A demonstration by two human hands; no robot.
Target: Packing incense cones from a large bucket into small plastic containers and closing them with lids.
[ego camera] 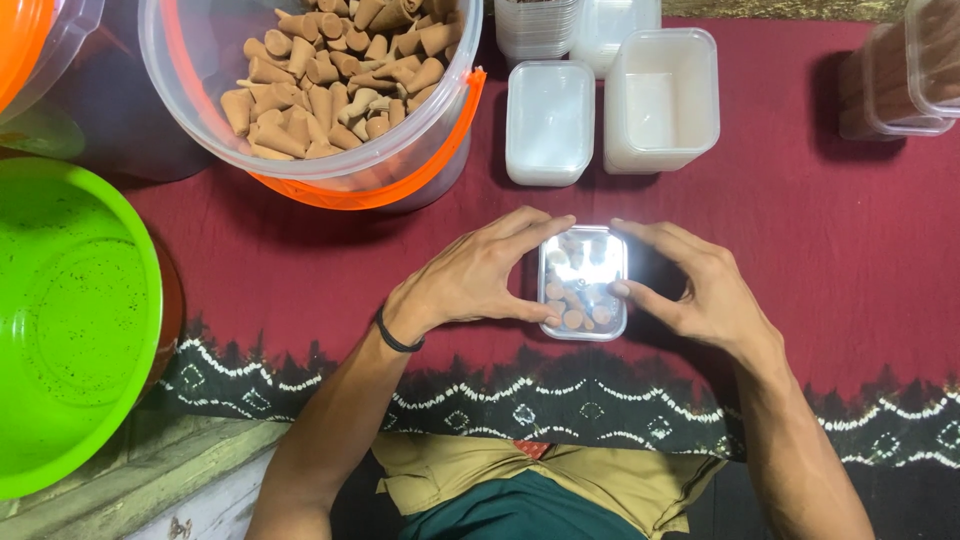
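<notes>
A maroon cloth point(820, 230) with a dark, white-patterned border covers the work surface. At its centre lies one small clear lidded box point(583, 283) of brown cones; the left hand point(470, 280) and right hand point(700, 285) clasp its two sides, fingers curled against the lid edges. Behind stand two empty white tubs point(550, 122), apparently beside stacked spares. One clear orange-rimmed bucket point(400, 170) holds loose cones point(330, 80); one green basin point(70, 320) sits at left.
</notes>
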